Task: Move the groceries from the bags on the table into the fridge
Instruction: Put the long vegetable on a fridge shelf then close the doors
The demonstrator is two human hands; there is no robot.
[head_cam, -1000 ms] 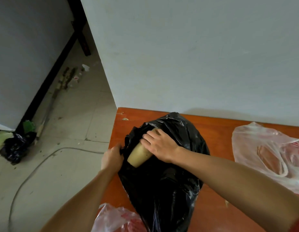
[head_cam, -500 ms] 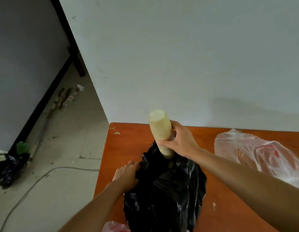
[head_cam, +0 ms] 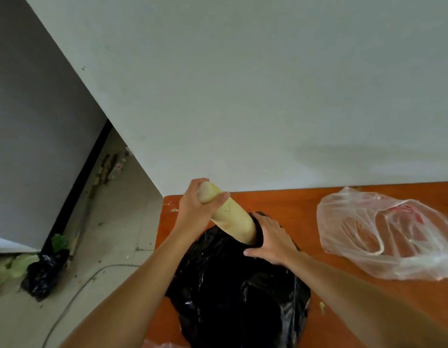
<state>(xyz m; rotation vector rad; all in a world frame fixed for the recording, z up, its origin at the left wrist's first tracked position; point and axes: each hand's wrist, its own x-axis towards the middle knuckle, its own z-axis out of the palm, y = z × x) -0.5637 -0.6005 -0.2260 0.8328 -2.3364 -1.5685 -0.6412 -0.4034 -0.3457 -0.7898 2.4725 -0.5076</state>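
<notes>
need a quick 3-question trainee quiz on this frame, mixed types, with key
1. Fill in: the left hand grips the ___ end of the pale radish.
2. The right hand: A) grips the radish B) rests on the black bag C) hangs free.
3. True or false: the clear bag lies right of the black bag.
Key: 1 upper; 2 B; 3 true.
</notes>
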